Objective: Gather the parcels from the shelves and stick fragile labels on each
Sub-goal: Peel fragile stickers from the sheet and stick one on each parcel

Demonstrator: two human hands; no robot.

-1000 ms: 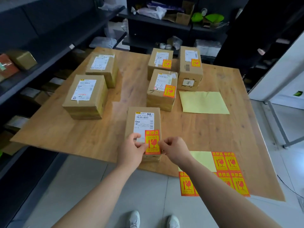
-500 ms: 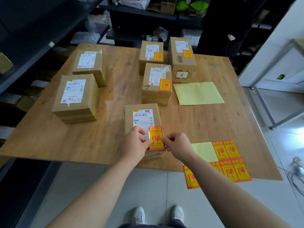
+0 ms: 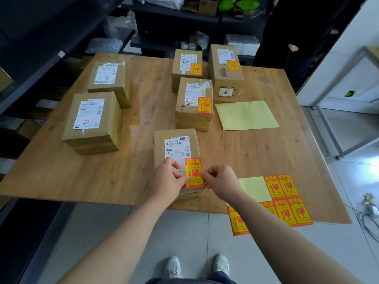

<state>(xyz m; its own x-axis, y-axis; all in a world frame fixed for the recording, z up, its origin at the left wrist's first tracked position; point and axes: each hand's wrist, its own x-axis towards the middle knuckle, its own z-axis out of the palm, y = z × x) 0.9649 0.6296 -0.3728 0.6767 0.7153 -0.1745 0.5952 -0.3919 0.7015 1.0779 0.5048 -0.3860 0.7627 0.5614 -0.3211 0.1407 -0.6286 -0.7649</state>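
Note:
A brown parcel (image 3: pixel 176 146) lies near the front edge of the wooden table (image 3: pixel 266 152). An orange fragile label (image 3: pixel 194 173) lies flat on its near right corner. My left hand (image 3: pixel 167 181) presses the label's left edge with a fingertip. My right hand (image 3: pixel 220 181) pinches its right edge. Three parcels further back carry labels: one marked 1-6 (image 3: pixel 193 103), one behind it (image 3: pixel 187 67) and a tall one (image 3: pixel 225 72). Two parcels on the left, one near (image 3: pixel 92 121) and one far (image 3: pixel 108 80), show only white shipping labels. A sheet of fragile labels (image 3: pixel 287 199) overhangs the table's front right edge.
An empty yellow backing sheet (image 3: pixel 247 115) lies right of the 1-6 parcel. Dark shelves (image 3: pixel 32 58) with more boxes run along the left and the back (image 3: pixel 174 15). A metal frame (image 3: pixel 336 140) stands on the right. Cables (image 3: pixel 369 210) lie on the floor.
The label's position on the parcel and my hands' grip look unchanged; the view has shifted, so the table appears lower and nearer.

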